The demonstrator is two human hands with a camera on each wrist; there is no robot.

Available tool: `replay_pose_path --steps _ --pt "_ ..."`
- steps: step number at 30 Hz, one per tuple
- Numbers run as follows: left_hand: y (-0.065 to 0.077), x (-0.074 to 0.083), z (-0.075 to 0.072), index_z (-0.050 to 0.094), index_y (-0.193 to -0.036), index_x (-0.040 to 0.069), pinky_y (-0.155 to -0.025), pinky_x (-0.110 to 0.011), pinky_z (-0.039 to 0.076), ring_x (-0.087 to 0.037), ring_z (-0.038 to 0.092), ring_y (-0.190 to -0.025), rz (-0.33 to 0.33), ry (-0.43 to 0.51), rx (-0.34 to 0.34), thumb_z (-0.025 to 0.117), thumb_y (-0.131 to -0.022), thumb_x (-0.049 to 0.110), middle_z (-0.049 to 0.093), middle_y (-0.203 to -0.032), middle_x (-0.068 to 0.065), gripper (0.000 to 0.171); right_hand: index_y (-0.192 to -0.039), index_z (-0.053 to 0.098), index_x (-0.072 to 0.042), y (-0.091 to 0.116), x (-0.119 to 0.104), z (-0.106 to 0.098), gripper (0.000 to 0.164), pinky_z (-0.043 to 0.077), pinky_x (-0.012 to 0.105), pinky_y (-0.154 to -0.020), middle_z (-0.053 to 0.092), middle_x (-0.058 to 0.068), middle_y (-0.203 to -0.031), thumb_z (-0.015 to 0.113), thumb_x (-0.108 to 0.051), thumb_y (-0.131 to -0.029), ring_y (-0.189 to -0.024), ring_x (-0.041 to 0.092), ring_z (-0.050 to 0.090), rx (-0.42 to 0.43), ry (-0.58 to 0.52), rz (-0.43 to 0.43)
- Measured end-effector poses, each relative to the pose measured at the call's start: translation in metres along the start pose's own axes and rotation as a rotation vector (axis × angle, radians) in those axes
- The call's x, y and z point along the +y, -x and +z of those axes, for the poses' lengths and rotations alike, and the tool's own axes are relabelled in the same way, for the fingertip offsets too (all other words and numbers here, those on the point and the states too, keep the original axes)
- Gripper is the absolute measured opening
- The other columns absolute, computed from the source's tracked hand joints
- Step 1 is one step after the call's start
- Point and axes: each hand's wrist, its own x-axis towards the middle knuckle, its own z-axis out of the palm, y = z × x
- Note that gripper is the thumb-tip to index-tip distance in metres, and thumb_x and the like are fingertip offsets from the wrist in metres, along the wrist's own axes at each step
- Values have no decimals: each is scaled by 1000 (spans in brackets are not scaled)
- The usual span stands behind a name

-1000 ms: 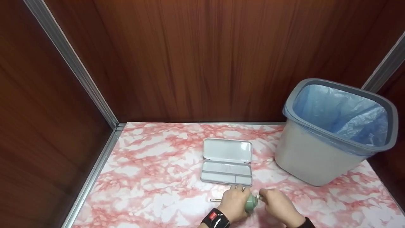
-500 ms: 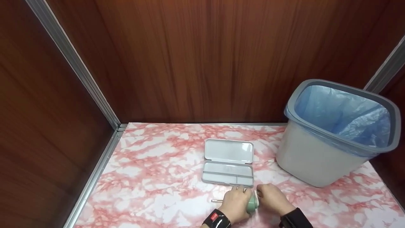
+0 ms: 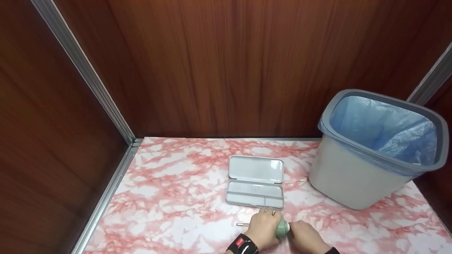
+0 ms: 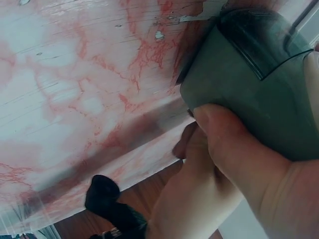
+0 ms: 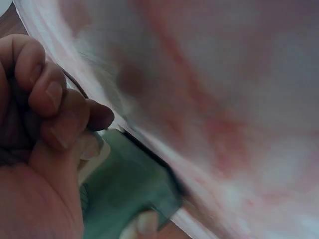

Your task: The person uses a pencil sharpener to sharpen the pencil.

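Observation:
A green crank pencil sharpener (image 3: 281, 229) lies near the front of the table, below the case in the head view. My left hand (image 3: 262, 227) grips its body from above, and the left wrist view shows the thumb pressed along the green casing (image 4: 239, 94). From the sharpener's left end a thin pencil (image 3: 242, 224) sticks out past my left hand. On the other end my right hand (image 3: 304, 235) holds the crank, its fingers curled around a pale knob (image 5: 90, 144) in the right wrist view. Most of the crank is hidden by that hand.
Just beyond my left hand an open grey pencil case (image 3: 256, 169) lies flat, its divided compartments facing up. A large pale bin (image 3: 346, 176) with a grey rim and blue liner stands at the right. Brown wood-grain panels (image 3: 219, 70) enclose the back and sides.
My right hand has swung up and then down toward me beside the sharpener's end, moving with the crank. The left hand stays on the sharpener, and the pencil remains in place.

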Motion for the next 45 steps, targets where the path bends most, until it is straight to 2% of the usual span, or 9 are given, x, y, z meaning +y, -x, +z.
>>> replay_pose_path --steps 5,11,14,17,20,27,30,38,45 --pt "0 0 1 53 -91 23 -54 -22 42 -10 53 -74 10 -8 23 82 -45 48 59 -85 7 60 -69 61 -14 11 -1 -2 15 44 33 -53 60 -2 -62 63 0 -66 -57 12 55 -70 -25 2" --pt "0 0 0 52 -91 24 -53 -22 42 -10 53 -75 7 -1 19 81 -47 46 58 -85 7 58 -68 58 -11 22 -7 -13 22 36 27 -49 56 -3 -58 64 6 -56 -51 8 41 -129 -59 -17" --pt "0 0 0 53 -93 24 -54 -22 43 -10 54 -77 7 3 9 81 -48 47 59 -86 7 58 -70 59 -10 26 -13 -23 16 36 27 -49 56 -3 -59 65 2 -63 -52 7 42 -151 -83 0" --pt "0 -1 -1 54 -94 23 -54 -22 43 -10 54 -77 6 7 6 81 -49 47 59 -87 7 58 -70 58 -11 27 -19 -34 9 38 28 -50 57 -4 -60 66 -5 -72 -53 6 45 -111 -78 -13" --pt "0 -1 0 54 -94 23 -54 -22 43 -10 54 -77 3 9 10 81 -49 47 59 -88 7 58 -65 53 -13 24 -22 -42 16 37 26 -49 52 -7 -57 64 -9 -76 -52 4 44 -22 -38 -56" --pt "0 -1 1 54 -96 23 -55 -21 43 -10 54 -78 -2 -2 4 79 -52 51 59 -88 7 58 -62 51 -14 6 -23 -52 20 33 22 -48 46 -9 -55 61 -1 -74 -52 2 39 123 -14 -43" --pt "0 0 1 54 -96 23 -55 -22 44 -10 54 -79 -2 -18 -2 79 -52 52 59 -88 6 59 -62 52 -13 -5 -20 -52 20 34 23 -49 47 -8 -54 62 -1 -73 -52 5 42 151 16 -28" --pt "1 1 3 54 -98 22 -55 -23 45 -11 55 -78 7 -30 40 79 -49 52 59 -87 6 63 -58 49 -13 -28 -7 -40 21 31 25 -49 45 -6 -53 62 -6 -72 -50 11 40 108 -4 22" --pt "1 1 3 54 -98 22 -55 -23 44 -11 54 -79 -1 -31 34 80 -48 54 58 -88 6 64 -56 48 -15 -31 -1 -20 21 30 25 -48 44 -6 -52 61 -7 -71 -50 10 36 47 -38 47"
